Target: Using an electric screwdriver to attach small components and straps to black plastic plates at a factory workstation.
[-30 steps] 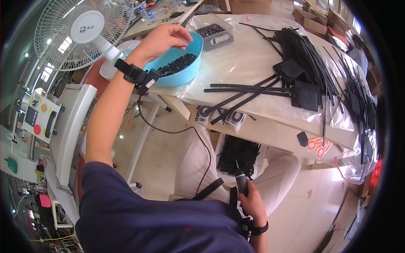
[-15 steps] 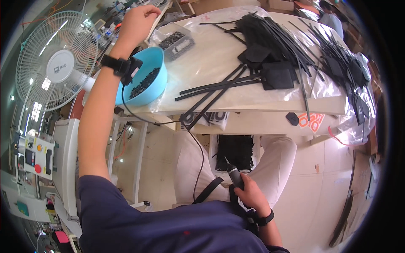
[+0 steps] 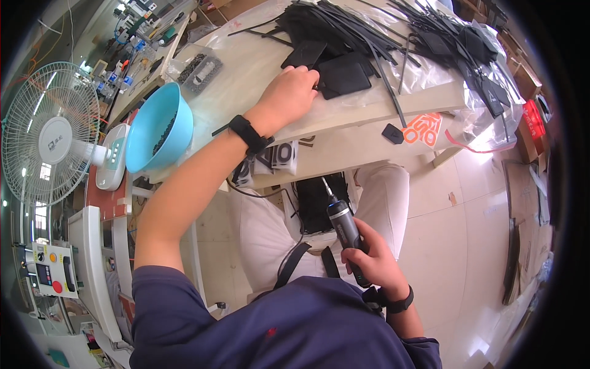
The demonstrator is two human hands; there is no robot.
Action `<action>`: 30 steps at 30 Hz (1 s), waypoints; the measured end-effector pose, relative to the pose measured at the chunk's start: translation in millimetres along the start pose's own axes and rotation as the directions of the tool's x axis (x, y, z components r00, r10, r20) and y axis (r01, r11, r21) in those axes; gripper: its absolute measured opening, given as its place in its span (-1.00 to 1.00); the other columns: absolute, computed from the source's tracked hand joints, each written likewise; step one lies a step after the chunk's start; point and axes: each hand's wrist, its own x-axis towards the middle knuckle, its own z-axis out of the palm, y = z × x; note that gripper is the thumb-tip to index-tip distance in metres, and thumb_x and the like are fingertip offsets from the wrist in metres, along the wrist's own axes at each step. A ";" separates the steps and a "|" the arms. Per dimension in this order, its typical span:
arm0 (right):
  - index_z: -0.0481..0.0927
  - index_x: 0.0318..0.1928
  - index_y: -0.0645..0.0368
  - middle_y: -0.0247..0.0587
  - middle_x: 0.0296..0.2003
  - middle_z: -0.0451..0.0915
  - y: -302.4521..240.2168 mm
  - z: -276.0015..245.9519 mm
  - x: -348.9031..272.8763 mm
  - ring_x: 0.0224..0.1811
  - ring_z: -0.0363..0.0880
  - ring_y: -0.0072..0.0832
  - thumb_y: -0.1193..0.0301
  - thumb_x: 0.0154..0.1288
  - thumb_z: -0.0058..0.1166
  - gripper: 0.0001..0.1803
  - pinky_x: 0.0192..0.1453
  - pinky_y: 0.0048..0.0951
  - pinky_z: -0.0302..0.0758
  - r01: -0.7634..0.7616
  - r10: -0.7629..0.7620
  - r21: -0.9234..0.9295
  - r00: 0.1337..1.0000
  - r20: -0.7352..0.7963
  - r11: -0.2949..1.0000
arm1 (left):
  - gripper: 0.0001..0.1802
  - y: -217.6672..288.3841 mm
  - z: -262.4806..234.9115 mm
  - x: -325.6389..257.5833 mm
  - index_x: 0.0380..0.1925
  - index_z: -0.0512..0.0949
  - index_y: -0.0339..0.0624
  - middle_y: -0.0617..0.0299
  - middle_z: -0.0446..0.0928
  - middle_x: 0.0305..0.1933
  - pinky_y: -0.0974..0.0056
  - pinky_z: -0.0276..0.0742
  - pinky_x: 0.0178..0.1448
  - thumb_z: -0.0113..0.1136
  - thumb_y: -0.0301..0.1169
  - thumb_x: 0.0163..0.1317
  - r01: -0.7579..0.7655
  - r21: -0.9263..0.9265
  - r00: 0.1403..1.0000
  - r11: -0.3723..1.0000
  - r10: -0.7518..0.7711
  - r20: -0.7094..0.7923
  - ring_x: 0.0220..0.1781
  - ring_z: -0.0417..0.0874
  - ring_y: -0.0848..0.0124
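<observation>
My right hand (image 3: 376, 257) is wrapped round a black and grey electric screwdriver (image 3: 343, 224), held over my lap with its thin bit pointing up and away. My left hand (image 3: 289, 101) reaches across the table's near side, its fingers closed against the edge of a flat black square piece (image 3: 345, 76). Whatever lies between those fingertips is hidden. Beyond them a heap of black straps (image 3: 332, 31) with flat end pieces lies on clear plastic sheeting. To the left stands a light-blue bowl (image 3: 138, 138) with small black parts inside.
Behind the bowl is a clear plastic box (image 3: 190, 80) of small dark parts. A white fan (image 3: 55, 138) stands at the far left. More black straps (image 3: 439, 46) lie at the right. A bin of black pieces (image 3: 310, 200) sits below the table edge, between my knees.
My left hand has come from above the plastic box, rightward and nearer, to the black square piece. My right hand has raised the screwdriver slightly. The view has shifted.
</observation>
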 end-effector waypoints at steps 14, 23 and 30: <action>0.07 0.49 0.33 -0.06 -0.07 0.56 -5.0 17.3 -13.0 -0.24 0.60 -0.50 0.62 0.24 0.05 -0.19 -0.23 -0.45 0.62 0.283 -0.283 0.047 0.959 -0.014 0.958 | -0.78 81.9 -47.4 -114.9 -0.22 0.47 -0.30 0.31 0.42 -0.51 0.41 0.33 -0.51 -0.07 -0.37 0.52 0.658 -0.638 0.752 0.401 -0.401 0.523 -0.57 0.40 0.57; -0.02 0.50 0.31 0.17 0.07 0.50 27.2 28.2 -19.8 -0.38 0.65 -0.29 0.56 0.20 -0.13 -0.18 -0.32 -0.35 0.65 -0.204 0.098 0.326 0.944 0.314 0.923 | -0.71 111.8 34.7 -243.5 -0.06 0.45 -0.25 0.32 0.47 -0.40 0.49 0.15 -0.51 -0.17 -0.27 0.59 0.511 -0.816 0.737 -0.271 -0.350 0.578 -0.54 0.28 0.63; -0.15 0.50 0.21 0.26 0.12 0.49 19.8 42.0 -10.1 -0.19 0.74 -0.13 0.38 0.41 -0.19 -0.26 -0.28 -0.29 0.70 -0.244 0.189 0.189 0.944 0.270 0.951 | -0.69 122.6 58.1 -247.6 -0.01 0.46 -0.26 0.34 0.51 -0.35 0.53 0.22 -0.50 -0.02 -0.22 0.52 0.449 -0.846 0.702 -0.286 -0.473 0.532 -0.51 0.39 0.64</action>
